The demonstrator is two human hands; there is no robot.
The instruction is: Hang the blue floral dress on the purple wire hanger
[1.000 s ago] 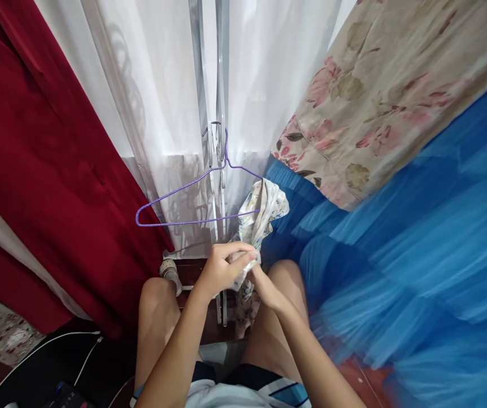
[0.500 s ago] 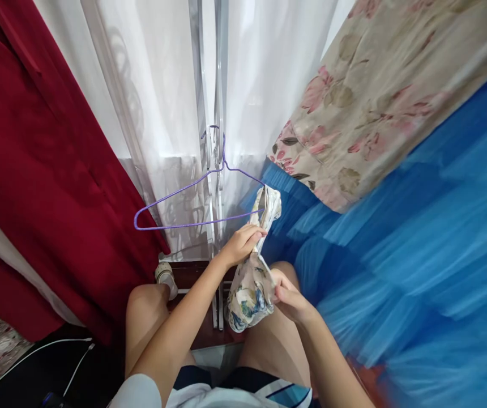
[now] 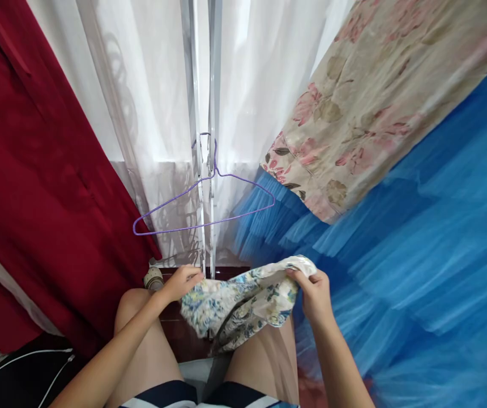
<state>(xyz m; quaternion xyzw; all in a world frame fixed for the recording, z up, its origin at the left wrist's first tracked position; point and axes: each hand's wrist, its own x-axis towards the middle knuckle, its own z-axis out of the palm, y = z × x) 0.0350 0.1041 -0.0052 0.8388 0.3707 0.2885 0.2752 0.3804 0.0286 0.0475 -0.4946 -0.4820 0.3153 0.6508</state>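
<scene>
A white cloth garment (image 3: 243, 300) with a blue, green and yellow floral print stretches between my two hands above my lap. Its exact kind is unclear from its folds. My left hand (image 3: 186, 281) pinches its left end, fingers closed. At the upper right end, my right hand (image 3: 315, 289) grips the edge between thumb and fingers. The middle sags, and a dark opening or edge shows in the folds. Beyond the cloth, a bare purple hanger (image 3: 203, 225) hangs on a white metal stand (image 3: 204, 113), touched by neither hand.
Dark red cloth (image 3: 43, 187) hangs at the left, white curtains (image 3: 154, 85) behind the stand. To the right are a beige floral cloth (image 3: 354, 124) and layered blue tulle (image 3: 422, 272). White cables (image 3: 26, 357) lie on a black surface at lower left.
The garment has come off the hanger's right end and down to my lap. My hands have moved apart, spreading it sideways. The hanger stays on the stand, now bare.
</scene>
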